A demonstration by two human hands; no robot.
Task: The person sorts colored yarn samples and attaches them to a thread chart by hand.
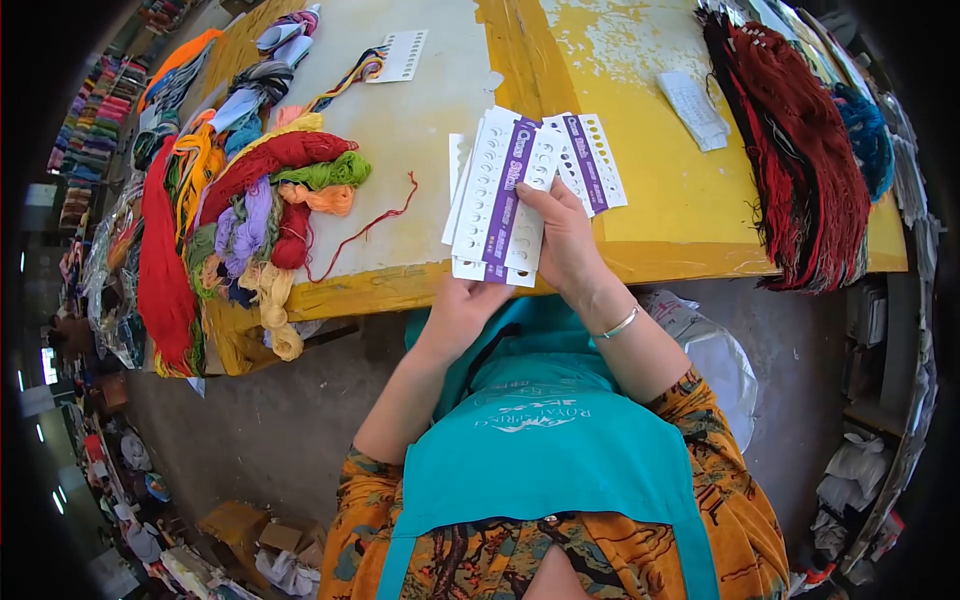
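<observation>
A small stack of white thread cards [480, 205] with punched holes and a purple "Cross Stitch" band is held up at the table's front edge. My right hand [568, 235] grips its right side, thumb pressed on the top card. Below, my left hand [462, 310] is closed at the stack's lower edge, its fingers hidden beneath the cards. Just behind the stack, more thread cards [598, 165] of the same kind lie on the table, partly covered. A loose red thread [362, 232] lies to the left of the stack.
Heaped skeins of coloured thread [270, 165] cover the table's left side. Dark red thread bundles [805, 150] hang over its right edge. A card strung with threads [398, 57] lies at the back, and a folded paper [693, 110] right of centre. A white bag [715, 350] stands below the table.
</observation>
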